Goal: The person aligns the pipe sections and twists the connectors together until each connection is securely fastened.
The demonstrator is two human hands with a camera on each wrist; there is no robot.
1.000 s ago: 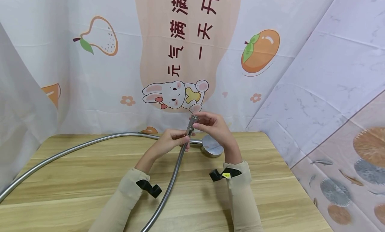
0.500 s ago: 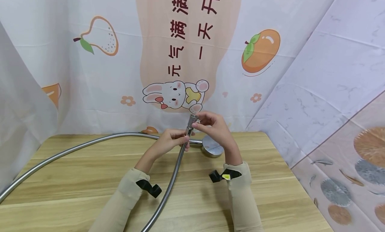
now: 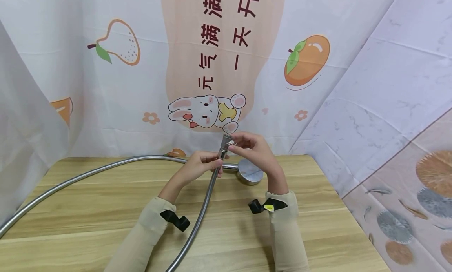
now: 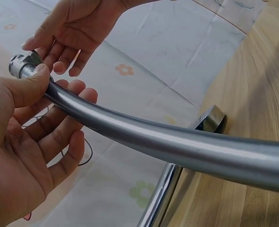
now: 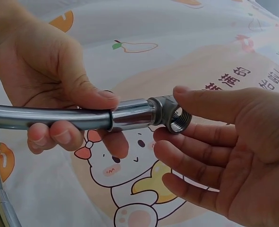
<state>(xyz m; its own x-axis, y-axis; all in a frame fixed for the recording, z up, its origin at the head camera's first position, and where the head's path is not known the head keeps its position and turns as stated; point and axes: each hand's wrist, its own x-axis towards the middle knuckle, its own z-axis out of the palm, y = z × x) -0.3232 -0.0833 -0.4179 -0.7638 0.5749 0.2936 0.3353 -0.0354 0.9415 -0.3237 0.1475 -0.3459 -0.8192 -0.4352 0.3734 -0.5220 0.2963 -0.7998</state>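
Thumb and fingers of our left hand (image 3: 197, 168) are gripping the metal hose (image 3: 204, 211) just below its end, while our right hand (image 3: 255, 149), just above, is pinching the threaded fitting (image 5: 164, 111) there. We are judging the hose springy, bending in broad curves, and fairly light; its smooth skin could be slipping through a loose hold, so we are preferring a grip close behind the collar (image 5: 132, 114). The fitting is looking small, hard and sturdy, and we are favouring its outer sides over the open thread. Just beyond our hands the chrome shower head (image 3: 250, 170) is lying on the wooden table (image 3: 318, 225), probably being the heaviest piece. Farther out, the table's back edge is meeting the hanging cloth (image 3: 120, 103), so we are having little room ahead; toward us and out past the right hand, the wood is spreading wider before its edge
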